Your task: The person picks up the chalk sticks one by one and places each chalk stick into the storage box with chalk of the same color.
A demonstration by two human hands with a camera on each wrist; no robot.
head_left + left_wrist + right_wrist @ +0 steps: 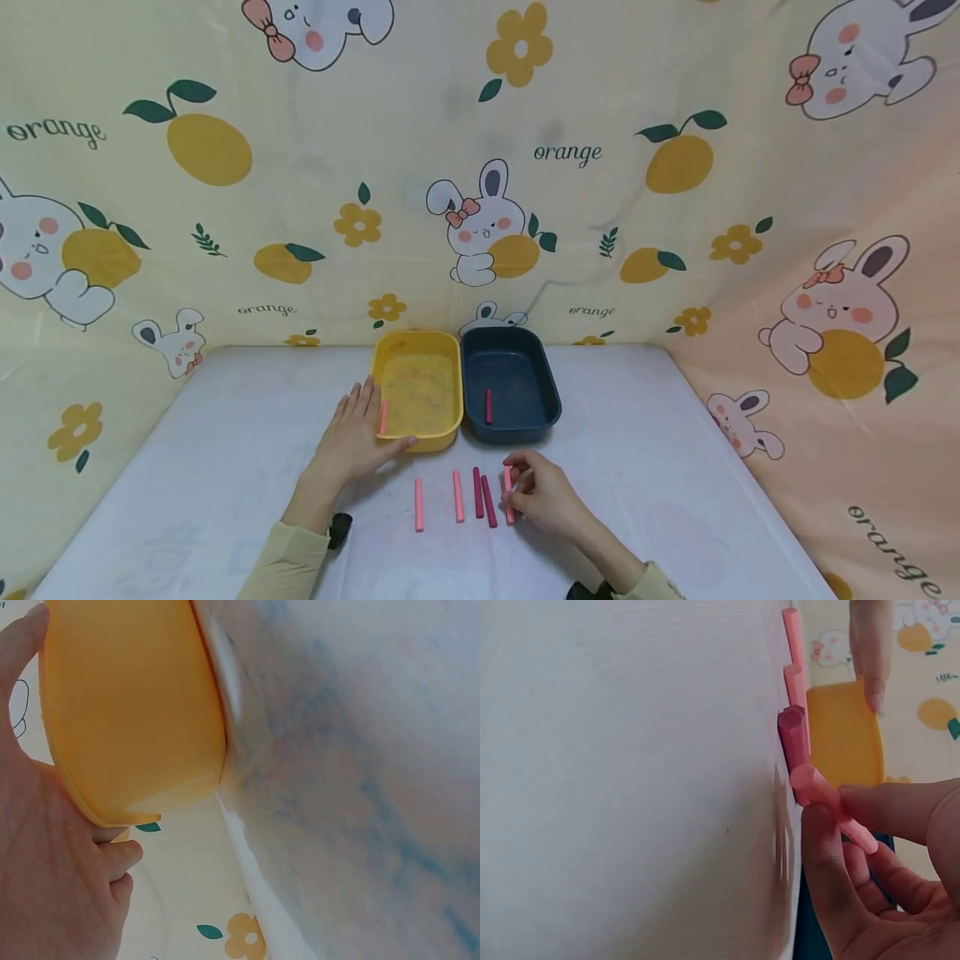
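My right hand [543, 496] pinches a light pink crayon-like stick [817, 787] between thumb and fingers, in front of the dark blue bin [517, 432]. The stick is tilted in the right wrist view. My left hand [352, 437] rests on the yellow bin [420, 443], its straight fingers along the left rim and its thumb at the front corner. Left of the right hand, two dark magenta sticks [477, 492] and two light pink sticks [419, 505] lie on the table. One pink stick [384, 418] is inside the yellow bin, and a magenta stick [488, 407] is inside the blue bin.
Both bins stand side by side at the back of the white table [645, 467]. Behind and beside the table hangs a cream cloth [420, 108] printed with rabbits, oranges and flowers. A dark band [340, 530] sits on the left wrist.
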